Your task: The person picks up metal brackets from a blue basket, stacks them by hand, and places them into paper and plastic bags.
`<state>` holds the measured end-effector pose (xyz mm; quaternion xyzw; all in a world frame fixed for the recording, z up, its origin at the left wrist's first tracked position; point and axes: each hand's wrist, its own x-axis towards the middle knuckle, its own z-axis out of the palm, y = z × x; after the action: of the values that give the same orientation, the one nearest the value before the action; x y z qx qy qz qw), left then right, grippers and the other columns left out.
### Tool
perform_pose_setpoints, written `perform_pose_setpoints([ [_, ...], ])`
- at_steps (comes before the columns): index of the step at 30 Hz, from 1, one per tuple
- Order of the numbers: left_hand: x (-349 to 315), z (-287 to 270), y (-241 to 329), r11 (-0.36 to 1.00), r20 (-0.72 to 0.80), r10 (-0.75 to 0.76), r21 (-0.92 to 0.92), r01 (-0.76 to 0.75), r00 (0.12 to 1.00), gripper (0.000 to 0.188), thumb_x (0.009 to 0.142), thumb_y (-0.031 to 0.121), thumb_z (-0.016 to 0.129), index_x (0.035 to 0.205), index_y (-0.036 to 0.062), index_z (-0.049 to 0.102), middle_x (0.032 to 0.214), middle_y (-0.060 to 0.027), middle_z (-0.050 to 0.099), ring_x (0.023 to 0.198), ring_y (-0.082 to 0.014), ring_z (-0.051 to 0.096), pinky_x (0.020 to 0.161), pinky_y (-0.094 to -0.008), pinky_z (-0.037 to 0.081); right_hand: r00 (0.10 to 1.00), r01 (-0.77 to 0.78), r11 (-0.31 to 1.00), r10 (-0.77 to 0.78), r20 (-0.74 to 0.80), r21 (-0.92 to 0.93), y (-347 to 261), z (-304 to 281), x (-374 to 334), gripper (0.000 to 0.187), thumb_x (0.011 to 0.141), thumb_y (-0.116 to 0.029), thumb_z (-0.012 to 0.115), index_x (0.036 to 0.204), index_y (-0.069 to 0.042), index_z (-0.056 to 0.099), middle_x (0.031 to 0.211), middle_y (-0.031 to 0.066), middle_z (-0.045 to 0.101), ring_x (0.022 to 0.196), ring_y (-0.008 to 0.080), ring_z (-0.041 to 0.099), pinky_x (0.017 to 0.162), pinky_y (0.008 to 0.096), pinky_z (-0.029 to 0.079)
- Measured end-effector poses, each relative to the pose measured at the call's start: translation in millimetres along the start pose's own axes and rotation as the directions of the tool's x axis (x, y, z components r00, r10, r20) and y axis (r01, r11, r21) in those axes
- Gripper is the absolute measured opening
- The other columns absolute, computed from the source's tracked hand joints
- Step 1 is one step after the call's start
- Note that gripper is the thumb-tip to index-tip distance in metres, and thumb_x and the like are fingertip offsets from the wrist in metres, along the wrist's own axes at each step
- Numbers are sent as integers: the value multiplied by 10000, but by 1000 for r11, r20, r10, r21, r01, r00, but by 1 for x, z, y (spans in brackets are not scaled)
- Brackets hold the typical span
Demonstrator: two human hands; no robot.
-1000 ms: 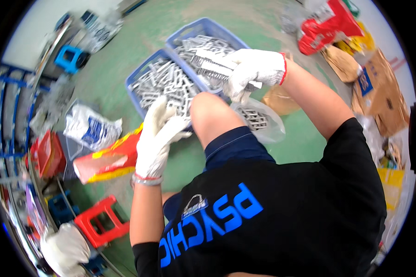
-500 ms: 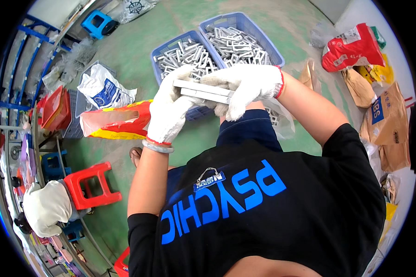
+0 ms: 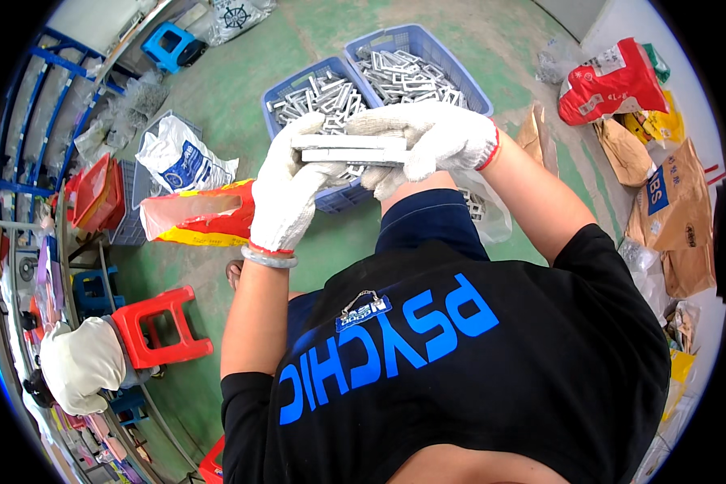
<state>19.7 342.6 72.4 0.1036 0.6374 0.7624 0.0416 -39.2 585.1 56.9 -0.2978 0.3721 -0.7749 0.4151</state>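
Left hand and right hand face each other, fingers gripping 2 pale bars near opposite ends.

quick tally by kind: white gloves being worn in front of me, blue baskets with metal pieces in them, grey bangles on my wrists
White gloves (left, right): 2
Blue baskets (left, right) with metal pieces: 2
Grey bangle: 1
Total: 5

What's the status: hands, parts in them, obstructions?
Left hand and right hand, both gloved, gripping stacked pale bars by opposite ends. Two loaded blue baskets beyond. No obstruction visible at the grip.
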Motion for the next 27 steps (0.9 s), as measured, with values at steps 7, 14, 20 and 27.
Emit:
perform_pose_setpoints([
  [7,-4,-4,4,997,-26,33,69,-31,999,529,856,-76,594,1361,4,458,1192,-95,591,1066,-176,601,911,-307,523,999,-41,996,40,11,74,3,1,10,705,826,-90,692,1419,82,350,1328,267,516,1145,376,587,935,529,519],
  [14,-5,-9,4,999,-73,12,52,-9,997,523,844,-72,596,1346,2,470,1167,-90,608,1038,-174,614,873,-296,531,995,69,933,-40,-88,354,10,1,15,602,924,-290,566,1365,81,394,1329,288,495,1118,461,572,921,601,499],
  [20,-9,-11,6,997,-100,-20,68,27,995,536,835,-74,595,1349,10,467,1151,-94,613,998,-168,626,810,-277,546,989,146,912,-124,-81,384,17,-1,19,506,958,-313,530,1330,9,411,1311,282,501,1080,534,562,815,675,511],
  [27,-12,-10,5,1000,-118,11,28,-8,993,545,830,-86,558,1357,7,454,1145,-108,610,992,-172,630,797,-275,546,977,121,955,-65,-203,272,18,8,25,501,962,-341,530,1313,-2,417,1281,266,526,963,533,613,732,641,549],
])
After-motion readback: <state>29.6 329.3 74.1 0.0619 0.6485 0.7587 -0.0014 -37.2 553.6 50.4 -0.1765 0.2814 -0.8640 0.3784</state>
